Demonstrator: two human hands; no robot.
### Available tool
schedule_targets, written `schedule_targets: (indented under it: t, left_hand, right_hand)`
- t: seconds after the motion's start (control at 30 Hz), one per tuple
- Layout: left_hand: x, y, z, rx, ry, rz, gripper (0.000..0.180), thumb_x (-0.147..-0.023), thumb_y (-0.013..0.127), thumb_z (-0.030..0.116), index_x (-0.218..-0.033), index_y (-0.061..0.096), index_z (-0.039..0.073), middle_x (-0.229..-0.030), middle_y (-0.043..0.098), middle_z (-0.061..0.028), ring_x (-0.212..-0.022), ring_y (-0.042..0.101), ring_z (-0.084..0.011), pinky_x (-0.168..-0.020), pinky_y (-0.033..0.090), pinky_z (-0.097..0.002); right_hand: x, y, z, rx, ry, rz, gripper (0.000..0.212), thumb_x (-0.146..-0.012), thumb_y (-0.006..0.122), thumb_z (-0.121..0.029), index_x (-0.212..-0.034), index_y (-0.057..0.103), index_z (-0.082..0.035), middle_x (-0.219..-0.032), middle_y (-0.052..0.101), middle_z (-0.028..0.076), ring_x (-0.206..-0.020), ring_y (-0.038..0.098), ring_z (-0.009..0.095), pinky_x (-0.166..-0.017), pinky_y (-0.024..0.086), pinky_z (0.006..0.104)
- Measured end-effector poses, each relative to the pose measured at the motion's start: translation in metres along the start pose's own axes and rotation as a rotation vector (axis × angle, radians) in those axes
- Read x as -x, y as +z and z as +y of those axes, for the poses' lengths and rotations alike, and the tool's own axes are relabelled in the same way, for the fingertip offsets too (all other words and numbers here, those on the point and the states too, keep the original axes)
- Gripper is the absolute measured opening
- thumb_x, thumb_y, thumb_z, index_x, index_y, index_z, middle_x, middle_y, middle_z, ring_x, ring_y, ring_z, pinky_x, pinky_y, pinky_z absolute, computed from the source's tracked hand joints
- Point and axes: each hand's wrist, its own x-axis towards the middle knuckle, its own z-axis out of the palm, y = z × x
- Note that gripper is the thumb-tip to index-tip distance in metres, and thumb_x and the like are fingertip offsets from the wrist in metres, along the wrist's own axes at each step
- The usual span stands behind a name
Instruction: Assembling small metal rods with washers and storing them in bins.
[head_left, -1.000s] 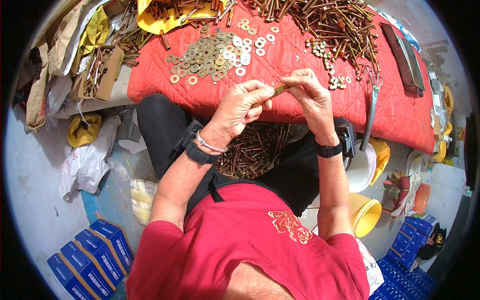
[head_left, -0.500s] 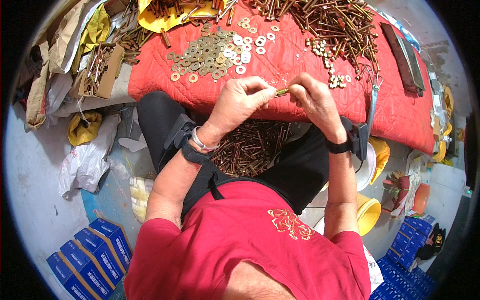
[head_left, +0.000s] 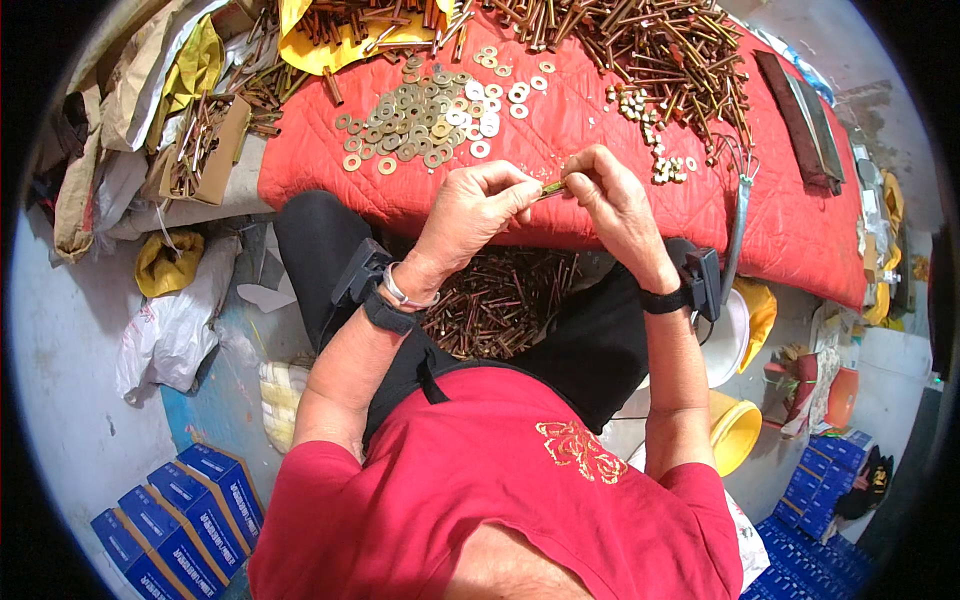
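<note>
Red quilted cloth is spread over the work surface; bearings are taken from the held piece, with twelve pointing away from the wearer. At ten o'clock a flat scatter of washers, dull and bright metal mixed, is noted, and beyond it yellow sheeting loaded with copper-brown pieces. Between one and two, a tangled heap of copper-brown rods is seen; small brassy nuts are clustered at two. A dark bar is laid down between two and three. At nine, a torn cardboard box is filled with metal pieces; at seven, more rods are massed below the cloth's edge, between the wearer's legs. Farther off, a white plastic bag is recorded at eight, blue cartons between seven and eight, a yellow bucket at five. The held slim piece is observed to be short, shiny and brassy yellow-green, slightly tilted, its right end higher; finer detail is hidden by the fingers. It is held over the cloth's near edge, its left end pinched between thumb and forefinger of the left hand, its right end by those of the right hand.
</note>
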Motion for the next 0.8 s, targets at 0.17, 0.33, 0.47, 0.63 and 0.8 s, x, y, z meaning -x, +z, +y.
schedule_targets:
  t: [0.17,0.33,0.47,0.63,0.8]
  left_hand:
    - [0.000,-0.002,-0.008,0.007,0.054,-0.020,0.009,-0.090,0.065,0.016,-0.091,0.067,0.007,-0.066,0.060,0.0049,-0.048,0.038,0.0021,-0.041,0.025,-0.0155]
    - [-0.004,-0.003,-0.002,0.022,-0.020,-0.006,0.009,-0.090,0.065,0.015,-0.091,0.067,0.007,-0.066,0.060,0.0043,-0.046,0.038,0.0018,-0.040,0.024,-0.0159]
    - [-0.006,-0.001,-0.004,0.054,-0.001,-0.021,0.010,-0.090,0.064,0.016,-0.091,0.067,0.006,-0.066,0.061,0.0034,-0.045,0.037,0.0016,-0.040,0.023,-0.0154]
    - [-0.006,-0.003,-0.002,0.129,-0.074,-0.027,0.010,-0.089,0.065,0.016,-0.089,0.067,0.006,-0.066,0.061,0.0026,-0.045,0.039,0.0014,-0.040,0.025,-0.0158]
    - [-0.010,0.000,-0.003,0.148,-0.122,-0.022,0.011,-0.089,0.066,0.017,-0.087,0.067,0.006,-0.064,0.060,0.0027,-0.045,0.039,0.0013,-0.039,0.025,-0.0163]
  right_hand:
    - [-0.002,-0.012,0.002,-0.196,0.398,-0.162,0.023,-0.094,0.055,-0.020,-0.085,0.058,0.001,-0.071,0.057,0.006,-0.065,0.054,0.015,-0.059,0.045,0.0277]
    - [-0.006,0.004,0.001,0.091,-0.170,0.234,0.027,-0.095,0.055,-0.026,-0.081,0.062,-0.004,-0.064,0.051,-0.001,-0.058,0.050,0.007,-0.052,0.041,0.0248]
    - [0.000,-0.022,0.023,-0.437,0.338,-0.202,0.016,-0.087,0.064,-0.015,-0.093,0.062,-0.002,-0.079,0.058,0.004,-0.071,0.054,0.010,-0.061,0.044,0.0261]
    - [-0.001,-0.006,0.004,-0.112,0.103,0.049,0.021,-0.086,0.067,-0.022,-0.089,0.061,-0.002,-0.077,0.058,0.001,-0.063,0.050,0.007,-0.057,0.041,0.0224]
    - [0.001,0.001,0.008,-0.027,0.027,0.141,0.020,-0.090,0.064,-0.023,-0.090,0.061,-0.003,-0.073,0.057,0.000,-0.060,0.050,0.007,-0.056,0.040,0.0212]
